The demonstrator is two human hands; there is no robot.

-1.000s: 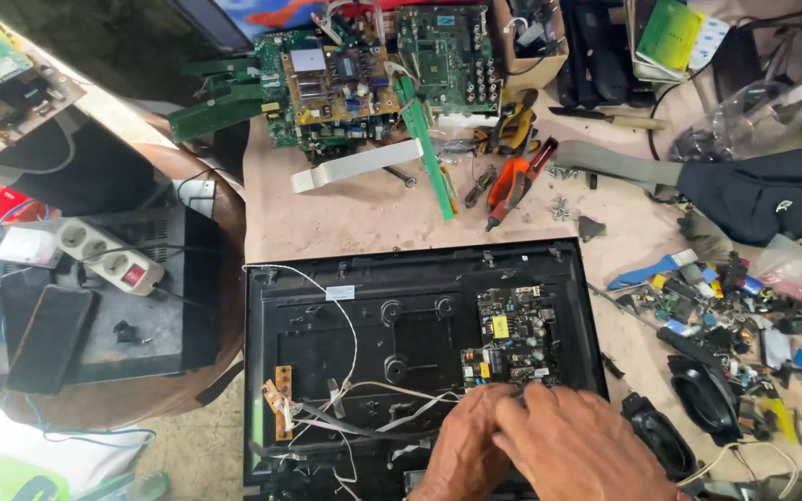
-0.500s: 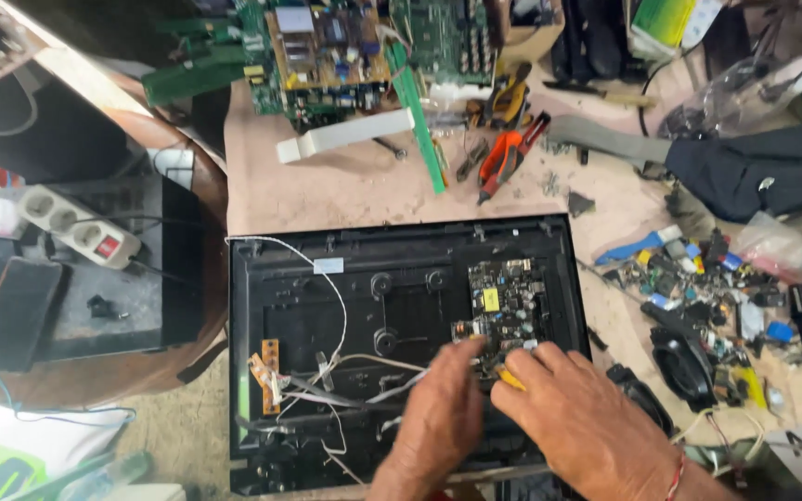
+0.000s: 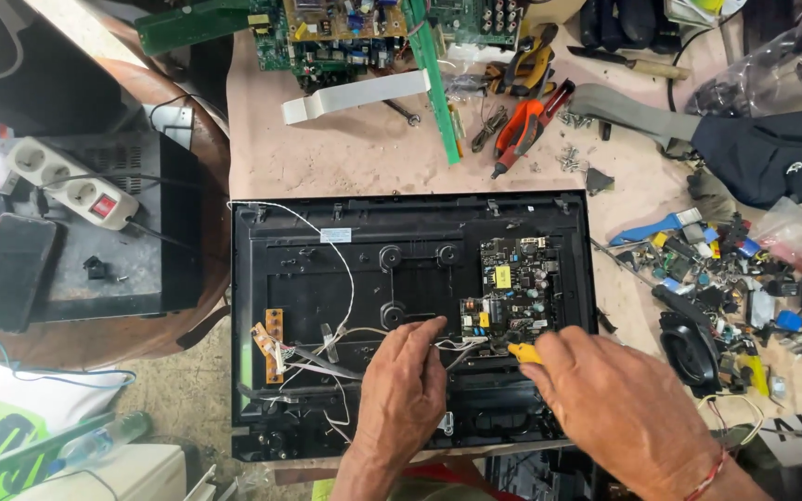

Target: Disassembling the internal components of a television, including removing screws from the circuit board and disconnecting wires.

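An open black plastic back shell (image 3: 327, 232) of a flat screen lies on the worn table. A small circuit board (image 3: 512, 288) sits in its right half, with white and grey wires (image 3: 345, 288) running to a little orange board (image 3: 274, 343) at the left. My left hand (image 3: 406, 390) rests on the shell's lower middle, fingertips on the wires beside the circuit board. My right hand (image 3: 614, 399) grips a yellow-handled tool (image 3: 523, 352) whose tip points at the board's lower edge.
Green circuit boards (image 3: 355, 28) and a white ribbon cable (image 3: 355, 96) lie at the back. Orange pliers (image 3: 526, 125) lie beside loose screws. A black pouch (image 3: 772, 153) and small parts (image 3: 717, 269) crowd the right. A power strip (image 3: 71, 186) and phone (image 3: 11, 274) sit left.
The view has shifted, so the shell sits higher and more central. Both hands moved up from the shell's bottom edge toward the circuit board, and the yellow tool now shows in my right hand.
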